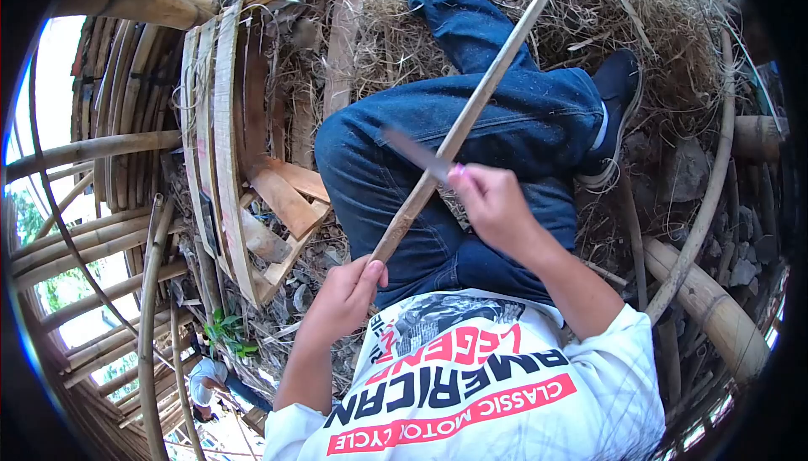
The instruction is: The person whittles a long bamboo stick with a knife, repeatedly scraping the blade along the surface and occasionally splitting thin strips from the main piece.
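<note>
A long, narrow wooden strip (484, 90) runs diagonally over my crossed legs in blue jeans. Its lower end is in my left hand (347, 293), with the fingers wrapped round it. My right hand (497, 204) is closed on a knife (417, 154), whose blurred blade lies across the middle of the strip and points to the upper left. The knife's handle is mostly hidden in the fingers.
To the left stands a wooden crate (225, 124) with loose boards. Shavings (648, 6) are heaped at the top right. Bamboo poles (715, 314) lie at the right, and a bamboo framework (101, 149) rises at the left. Another person (206, 381) is at the lower left.
</note>
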Demonstrator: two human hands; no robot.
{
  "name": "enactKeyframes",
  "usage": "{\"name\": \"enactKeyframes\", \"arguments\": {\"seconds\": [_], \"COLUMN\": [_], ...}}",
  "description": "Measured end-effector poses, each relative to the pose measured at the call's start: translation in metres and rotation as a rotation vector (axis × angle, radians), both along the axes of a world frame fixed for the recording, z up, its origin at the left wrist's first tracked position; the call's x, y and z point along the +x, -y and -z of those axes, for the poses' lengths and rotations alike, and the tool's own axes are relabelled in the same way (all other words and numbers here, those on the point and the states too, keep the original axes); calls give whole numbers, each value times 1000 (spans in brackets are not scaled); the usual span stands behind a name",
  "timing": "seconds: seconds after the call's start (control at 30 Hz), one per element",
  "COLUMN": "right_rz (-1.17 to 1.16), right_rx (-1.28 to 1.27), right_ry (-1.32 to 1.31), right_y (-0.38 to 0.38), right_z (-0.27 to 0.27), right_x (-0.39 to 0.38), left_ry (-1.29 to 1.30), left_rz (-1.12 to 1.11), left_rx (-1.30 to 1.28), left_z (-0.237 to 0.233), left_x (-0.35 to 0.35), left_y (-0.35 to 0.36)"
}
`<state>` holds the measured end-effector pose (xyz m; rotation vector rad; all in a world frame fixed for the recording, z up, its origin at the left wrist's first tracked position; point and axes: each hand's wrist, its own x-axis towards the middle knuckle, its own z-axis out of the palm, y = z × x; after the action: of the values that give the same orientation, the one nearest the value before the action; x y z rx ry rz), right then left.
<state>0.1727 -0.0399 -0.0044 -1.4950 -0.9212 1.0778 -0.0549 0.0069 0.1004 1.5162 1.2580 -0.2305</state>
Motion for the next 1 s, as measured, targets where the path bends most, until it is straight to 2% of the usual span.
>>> {"name": "enactKeyframes", "arguments": {"seconds": [0.1, 0.17, 0.23, 0.33, 0.4, 0.6, 0.8, 1.0], "right_rz": [79, 53, -64, 37, 49, -120, -85, -115], "right_rx": [-47, 60, 94, 217, 281, 87, 55, 61], "right_ry": [70, 44, 173, 182, 313, 414, 414, 415], "right_y": [-8, -1, 8, 9, 9, 11, 3, 11], "right_z": [3, -2, -5, 0, -2, 0, 3, 3], "right_x": [16, 0, -5, -16, -15, -5, -3, 0], "left_ry": [7, -26, -24, -5, 4, 39, 62, 75], "left_rz": [-16, -3, -22, -50, -40, -51, -53, -91], "left_rx": [8, -37, -77, -102, -112, -112, -47, -87], "left_z": [2, -1, 2, 5, 7, 6, 8, 7], "left_x": [1, -1, -3, -3, 0, 2, 3, -2], "left_y": [2, -4, -5, -4, -3, -1, 4, 1]}}
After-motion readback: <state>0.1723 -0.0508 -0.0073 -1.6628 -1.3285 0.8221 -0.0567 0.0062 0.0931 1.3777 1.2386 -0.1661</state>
